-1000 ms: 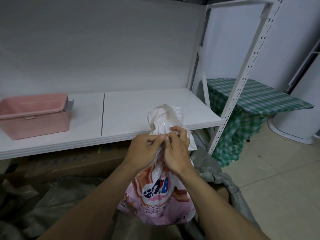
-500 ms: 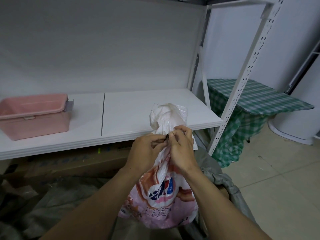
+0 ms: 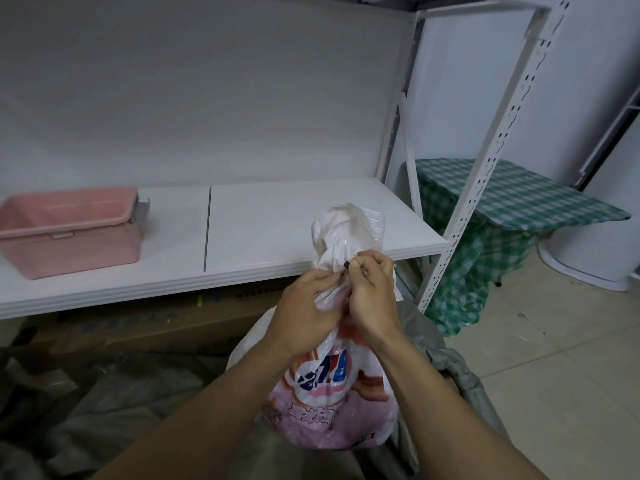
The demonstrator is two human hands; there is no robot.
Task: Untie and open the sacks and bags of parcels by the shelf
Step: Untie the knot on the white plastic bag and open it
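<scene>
A pink and white printed plastic sack (image 3: 329, 403) stands upright in front of me, its bunched white top (image 3: 346, 230) rising above the tied neck. My left hand (image 3: 308, 306) grips the neck from the left. My right hand (image 3: 372, 292) pinches a small dark tie (image 3: 345, 264) at the neck between thumb and forefinger. Both hands press together around the gathered plastic, hiding the knot itself. The sack's lower part rests among grey sacks (image 3: 114, 400) on the floor.
A white metal shelf (image 3: 277, 216) runs behind the sack, with a pink plastic basket (image 3: 69, 230) on its left. Cardboard boxes (image 3: 145, 320) sit under the shelf. A green checked cloth (image 3: 512, 202) covers a table to the right, on a tiled floor (image 3: 554, 358).
The sack's top has shifted slightly right and the hands have moved with it. A dark tie end has come into sight between the fingertips of my right hand.
</scene>
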